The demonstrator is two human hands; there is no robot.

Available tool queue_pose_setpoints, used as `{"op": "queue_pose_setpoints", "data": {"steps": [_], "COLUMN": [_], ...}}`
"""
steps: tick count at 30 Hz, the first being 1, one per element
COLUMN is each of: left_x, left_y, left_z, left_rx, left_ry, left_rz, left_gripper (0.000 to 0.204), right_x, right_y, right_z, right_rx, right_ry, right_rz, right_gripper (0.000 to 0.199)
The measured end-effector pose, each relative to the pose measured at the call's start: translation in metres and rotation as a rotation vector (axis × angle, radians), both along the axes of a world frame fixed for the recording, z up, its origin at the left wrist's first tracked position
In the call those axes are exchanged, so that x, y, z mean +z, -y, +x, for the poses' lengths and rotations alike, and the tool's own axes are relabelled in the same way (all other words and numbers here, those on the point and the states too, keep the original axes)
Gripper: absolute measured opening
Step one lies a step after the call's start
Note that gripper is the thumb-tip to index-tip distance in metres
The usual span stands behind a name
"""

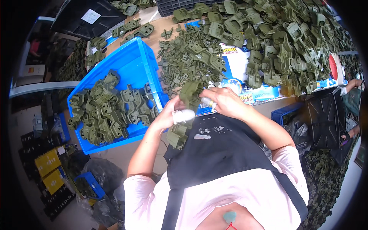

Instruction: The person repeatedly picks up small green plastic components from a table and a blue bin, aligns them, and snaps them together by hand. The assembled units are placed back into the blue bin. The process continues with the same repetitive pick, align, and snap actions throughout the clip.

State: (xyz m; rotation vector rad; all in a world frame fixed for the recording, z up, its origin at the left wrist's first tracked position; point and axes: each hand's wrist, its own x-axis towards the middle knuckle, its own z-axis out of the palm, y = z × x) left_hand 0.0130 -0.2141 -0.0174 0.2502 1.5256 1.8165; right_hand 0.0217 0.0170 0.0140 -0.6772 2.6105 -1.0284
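An olive-green moulded plastic part, long with a boxy lower end, is held upright in front of my apron. My left hand is closed round its left side, with a white wrap on a finger. From the right, my right hand meets the upper end of the part, its fingers curled and pinched together. White wrapping also covers a digit of that hand. Whether a small piece sits in the pinch is hidden by the fingers. Just beyond both hands lies a pile of small green plastic pieces.
To the left, a blue plastic bin holds several larger green parts. Large green housings are heaped across the table's right side. A black crate stands at the back. Another person's hand shows at the far right, by a black container.
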Motion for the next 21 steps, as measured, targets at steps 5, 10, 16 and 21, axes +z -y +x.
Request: {"op": "queue_pose_setpoints", "data": {"steps": [5, 10, 16, 21], "left_x": [-0.006, -0.001, 0.002, -0.022], "left_y": [-0.006, -0.003, -0.004, 0.006], "left_z": [0.009, 0.014, 0.011, -0.005], "left_rx": [-0.033, -0.047, -0.084, 0.406], "left_ry": [-0.038, -0.081, -0.095, 0.365], "left_rz": [-0.085, -0.026, -0.052, 0.139], "left_gripper": [0.062, 0.068, 0.051, 0.047], "right_x": [-0.034, -0.029, -0.024, -0.036], "right_y": [-0.012, -0.011, -0.010, -0.051], "right_z": [0.008, 0.005, -0.001, -0.038], "right_rx": [-0.002, 0.112, 0.161, -0.277], "right_ry": [-0.080, -0.155, -0.111, 0.139], "right_rz": [-0.267, -0.279, -0.207, -0.664], "right_gripper": [0.035, 0.033, 0.026, 0.028]}}
